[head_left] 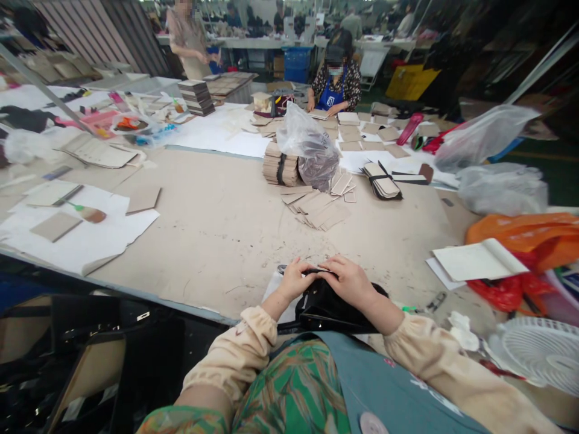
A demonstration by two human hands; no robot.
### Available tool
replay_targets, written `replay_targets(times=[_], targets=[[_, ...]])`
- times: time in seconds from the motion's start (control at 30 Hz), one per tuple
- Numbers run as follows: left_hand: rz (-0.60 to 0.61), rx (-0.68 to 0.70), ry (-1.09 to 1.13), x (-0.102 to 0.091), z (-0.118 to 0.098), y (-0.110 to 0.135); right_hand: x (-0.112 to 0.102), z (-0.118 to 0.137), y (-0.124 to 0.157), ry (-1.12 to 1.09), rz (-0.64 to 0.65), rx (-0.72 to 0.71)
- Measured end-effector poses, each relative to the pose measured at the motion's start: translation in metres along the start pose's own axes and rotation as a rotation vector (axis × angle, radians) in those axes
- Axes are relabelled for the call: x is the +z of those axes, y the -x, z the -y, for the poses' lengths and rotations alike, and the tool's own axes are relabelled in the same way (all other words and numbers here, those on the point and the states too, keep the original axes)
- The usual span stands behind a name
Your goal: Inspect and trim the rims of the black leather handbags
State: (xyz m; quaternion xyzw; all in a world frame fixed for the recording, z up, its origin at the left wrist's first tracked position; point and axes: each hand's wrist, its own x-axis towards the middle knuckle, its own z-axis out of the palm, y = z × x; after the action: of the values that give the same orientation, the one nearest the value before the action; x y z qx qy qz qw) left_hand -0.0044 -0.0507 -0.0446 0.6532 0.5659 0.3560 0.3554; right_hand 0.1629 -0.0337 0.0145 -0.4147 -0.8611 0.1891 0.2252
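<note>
A black bag (323, 304) with small metal fittings lies at the table's near edge, close against my body. My left hand (296, 280) pinches its upper edge from the left, thumb and fingers together. From the right, my right hand (349, 280) grips the same edge, its fingertips almost meeting those of the left. My palms and the bag's far side are hidden. Beside my left wrist a white sheet (274, 283) and a small round metal object (281, 269) show partly behind the bag.
Ahead lie loose beige card pieces (319, 211), a strapped card stack (278, 166) and a plastic bag (312, 141). A glue brush (90, 213) rests on paper at left. A white fan (540, 349) stands at right. A co-worker (337, 84) sits across the table.
</note>
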Motion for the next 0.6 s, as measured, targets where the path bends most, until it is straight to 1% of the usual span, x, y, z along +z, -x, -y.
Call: replay_targets(times=[0.07,0.17,0.23,0.3,0.37,0.47,0.53,0.6], targets=[[-0.012,-0.004,-0.010,0.001,0.001,0.001,0.006,0.003,-0.001,0.069,0.037,-0.023],[-0.025,-0.018,-0.011,0.003,0.002,0.001,0.010,0.005,-0.002,0.175,0.047,-0.067],[-0.033,-0.023,-0.007,0.004,0.003,0.001,0.012,0.007,-0.003,0.237,0.032,-0.087],[-0.035,-0.028,-0.002,0.005,0.003,0.001,0.015,0.007,-0.004,0.247,-0.007,-0.077],[-0.034,-0.035,0.011,0.005,0.002,0.000,0.017,0.005,-0.005,0.198,-0.074,-0.018],[-0.045,-0.051,0.033,0.004,0.000,0.000,0.013,-0.007,-0.008,0.103,-0.177,0.151],[-0.044,-0.051,0.042,0.003,-0.001,-0.001,0.002,-0.020,-0.008,0.067,-0.204,0.271],[-0.032,-0.035,0.054,0.002,0.000,0.000,-0.013,-0.034,-0.007,0.074,-0.207,0.359]])
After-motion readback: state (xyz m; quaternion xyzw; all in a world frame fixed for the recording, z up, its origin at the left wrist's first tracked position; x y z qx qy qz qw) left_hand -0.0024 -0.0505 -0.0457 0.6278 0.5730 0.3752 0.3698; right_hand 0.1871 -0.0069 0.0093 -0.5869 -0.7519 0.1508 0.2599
